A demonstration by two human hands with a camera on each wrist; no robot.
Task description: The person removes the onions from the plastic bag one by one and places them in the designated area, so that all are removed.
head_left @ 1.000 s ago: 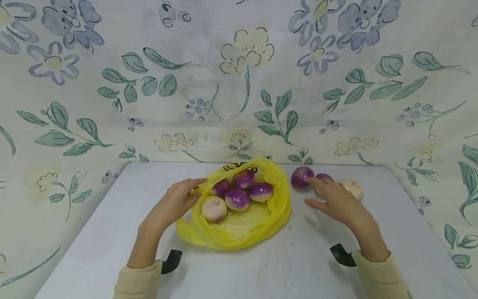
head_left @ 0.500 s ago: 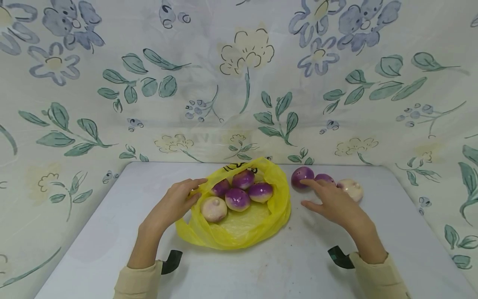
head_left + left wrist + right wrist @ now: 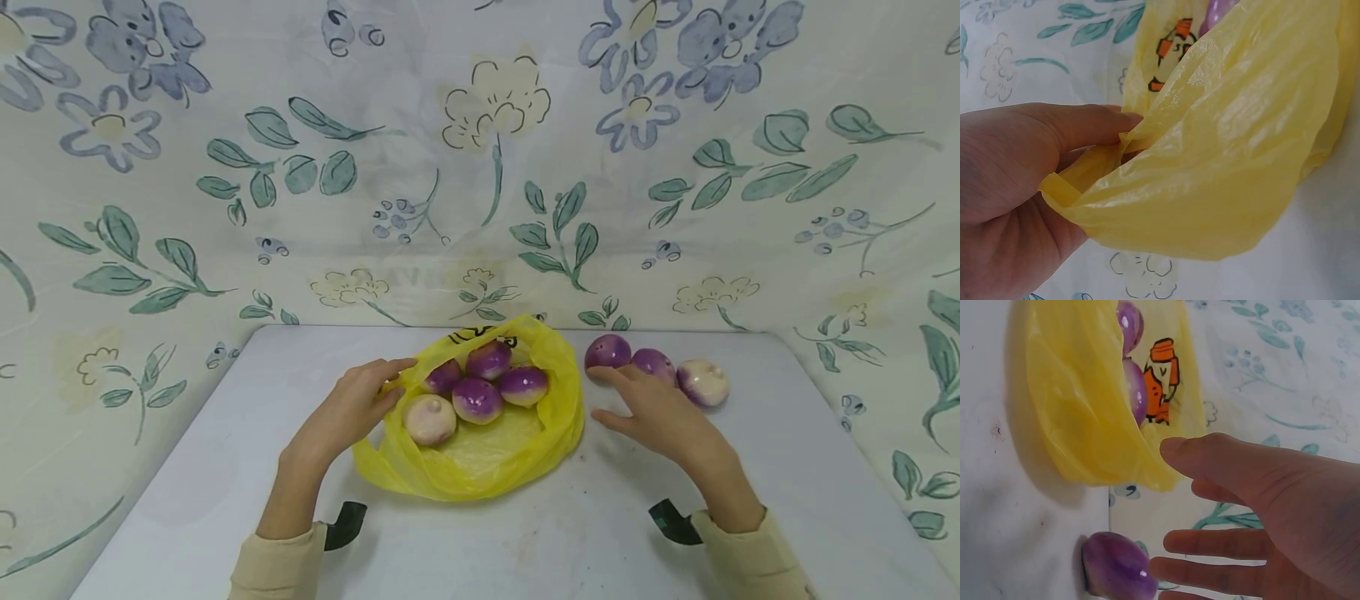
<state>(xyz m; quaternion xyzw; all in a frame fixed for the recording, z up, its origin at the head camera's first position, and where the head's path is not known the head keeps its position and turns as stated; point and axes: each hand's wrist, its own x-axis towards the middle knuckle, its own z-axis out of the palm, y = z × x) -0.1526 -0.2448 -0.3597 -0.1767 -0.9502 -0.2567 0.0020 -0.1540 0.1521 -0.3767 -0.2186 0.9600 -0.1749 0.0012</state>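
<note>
Left grip (image 3: 358,402) pinching a yellow bag (image 3: 480,482), right grip (image 3: 658,410) spread near loose turnips (image 3: 656,364).
On the desk (image 3: 540,550) we see the bag's rim between left thumb and fingers, probably to steady its wide mouth. Five bagged turnips (image 3: 477,401) show inside, huddled together, and we suspect their weight helps anchor the thin plastic. The right grip holds nothing; we cannot tell whether it touches the leftmost loose one. Those three stand side by side right of the bag, perhaps for easy reach.
</note>
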